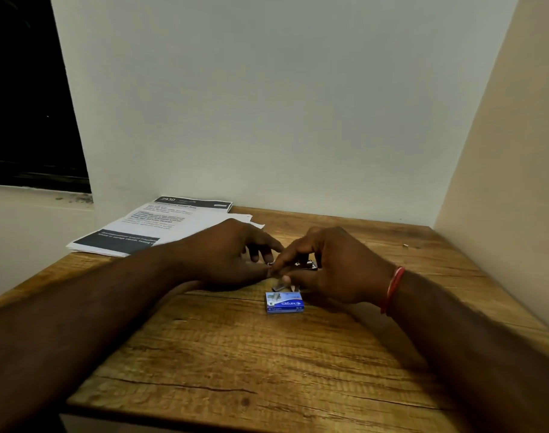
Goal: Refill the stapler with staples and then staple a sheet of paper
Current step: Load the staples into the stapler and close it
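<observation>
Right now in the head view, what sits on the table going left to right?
Stack of printed white papers with dark banners → left hand → small blue cardboard staple box → right hand with a red thread wristband, holding the small dark metal stapler.

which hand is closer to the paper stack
Left. The left hand lies just in front of the paper stack; the right hand is farther right, holding the stapler.

Single head-worn wide-angle view, looking forward and down from above the near edge of the brown wood-grain tabletop [223, 354], close over both forearms, facing the pale corner walls [267, 104]
</observation>
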The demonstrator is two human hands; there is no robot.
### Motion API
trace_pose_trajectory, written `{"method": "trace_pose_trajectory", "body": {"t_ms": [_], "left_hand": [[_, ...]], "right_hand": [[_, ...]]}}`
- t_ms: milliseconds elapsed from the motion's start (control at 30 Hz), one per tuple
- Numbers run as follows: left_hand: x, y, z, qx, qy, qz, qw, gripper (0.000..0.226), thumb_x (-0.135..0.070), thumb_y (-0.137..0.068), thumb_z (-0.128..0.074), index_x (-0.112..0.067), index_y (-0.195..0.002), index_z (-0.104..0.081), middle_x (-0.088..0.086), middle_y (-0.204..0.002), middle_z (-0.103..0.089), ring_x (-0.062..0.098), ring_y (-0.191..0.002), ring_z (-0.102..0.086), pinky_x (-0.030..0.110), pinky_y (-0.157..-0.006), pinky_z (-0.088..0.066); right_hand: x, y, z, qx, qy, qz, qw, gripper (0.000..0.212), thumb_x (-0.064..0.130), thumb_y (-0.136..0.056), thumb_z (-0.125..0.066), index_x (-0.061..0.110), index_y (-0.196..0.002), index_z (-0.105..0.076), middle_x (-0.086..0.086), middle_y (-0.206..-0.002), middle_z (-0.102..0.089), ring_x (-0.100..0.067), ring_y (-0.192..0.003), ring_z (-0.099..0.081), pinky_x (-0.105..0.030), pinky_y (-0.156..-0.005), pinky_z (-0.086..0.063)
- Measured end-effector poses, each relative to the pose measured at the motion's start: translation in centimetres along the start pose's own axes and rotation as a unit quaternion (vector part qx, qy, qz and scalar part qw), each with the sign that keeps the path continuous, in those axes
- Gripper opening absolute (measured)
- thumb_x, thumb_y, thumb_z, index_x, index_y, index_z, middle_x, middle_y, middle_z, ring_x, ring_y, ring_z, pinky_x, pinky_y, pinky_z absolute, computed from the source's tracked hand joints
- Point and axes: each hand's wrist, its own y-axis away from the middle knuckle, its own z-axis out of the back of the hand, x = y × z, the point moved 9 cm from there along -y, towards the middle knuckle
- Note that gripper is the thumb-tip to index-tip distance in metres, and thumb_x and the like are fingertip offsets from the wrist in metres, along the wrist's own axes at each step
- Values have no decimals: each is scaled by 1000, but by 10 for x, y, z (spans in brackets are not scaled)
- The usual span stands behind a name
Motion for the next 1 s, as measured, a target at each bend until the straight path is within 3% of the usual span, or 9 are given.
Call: {"method": "trace_pose_trajectory", "body": {"t_ms": [133, 233, 400, 533, 600, 667, 733, 867, 1000], "left_hand": [[4, -1, 0, 6, 14, 10, 1000, 38, -27, -98, -82, -40, -134, -80, -37, -94, -77, -12, -78, -67, 9, -67, -49], [2, 0, -1, 9, 4, 7, 1000, 37, -28, -98, -81, -41, -134, -81, -40, -91, -74, -10, -80, -68, 9, -68, -49], [-1, 0, 0, 6, 0, 2, 1000, 36, -29, -100, -81, -39, -134, -81, -26, -91, -77, -13, -77, -66, 6, -66, -46], [-2, 0, 1, 9, -14, -3, 1000, 32, -28, -99, -81, -40, -128, -83, -28, -88, -73, -12, -83, -66, 6, -67, -47], [0, 0, 0, 10, -14, 2, 1000, 23, -24, -97, -81, -37, -115, -85, -29, -85, -72, -11, -82, -67, 7, -66, -46], [2, 0, -1, 11, -11, 10, 1000, 16, -22, -96, -80, -36, -100, -83, -21, -84, -73, -5, -78, -67, 12, -66, -45], [3, 0, -1, 11, -1, 11, 1000, 15, -25, -96, -82, -40, -93, -80, -15, -85, -74, -1, -76, -67, 19, -68, -47], [1, -1, -1, 12, -7, 19, 1000, 25, -36, -99, -85, -42, -124, -82, -23, -97, -77, -11, -87, -67, 9, -69, -48], [0, -1, -1, 15, -16, 24, 999, 38, -37, -100, -85, -39, -137, -79, -22, -109, -79, -9, -99, -68, 8, -75, -52]], "right_hand": [[2, -2, -4, 2, 18, 1, 1000, 23, 24, -90, -90, 37, -108, -87, 24, -95, -82, 14, -93, -69, -3, -75, -46], [5, -2, -5, 1, 23, -2, 1000, 22, 26, -89, -90, 37, -107, -87, 23, -93, -82, 10, -91, -71, -5, -73, -48], [0, -5, -14, 29, 27, -38, 999, 24, 23, -90, -88, 36, -110, -86, 20, -97, -83, 7, -91, -75, -10, -77, -55], [2, -7, -16, 32, 59, -46, 997, 23, 23, -92, -86, 36, -111, -83, 19, -99, -82, 5, -92, -74, -8, -76, -53], [8, -8, -19, 31, 89, -33, 995, 23, 27, -94, -83, 39, -112, -76, 18, -101, -78, 0, -94, -71, -17, -79, -56], [10, -7, -24, 36, 97, -26, 994, 26, 29, -94, -80, 41, -113, -67, 16, -103, -75, -4, -98, -69, -35, -87, -63], [12, -6, -21, 29, 75, -18, 997, 30, 27, -94, -81, 39, -114, -61, 15, -102, -76, -4, -99, -70, -40, -88, -63], [9, 0, 17, -27, 64, -17, 997, 39, 24, -93, -84, 37, -119, -57, 17, -101, -79, -1, -96, -66, -15, -74, -49], [-4, 8, 34, 12, 86, -59, 994, 42, 28, -92, -86, 41, -117, -54, 24, -99, -81, -1, -92, -63, -16, -70, -41]]}}
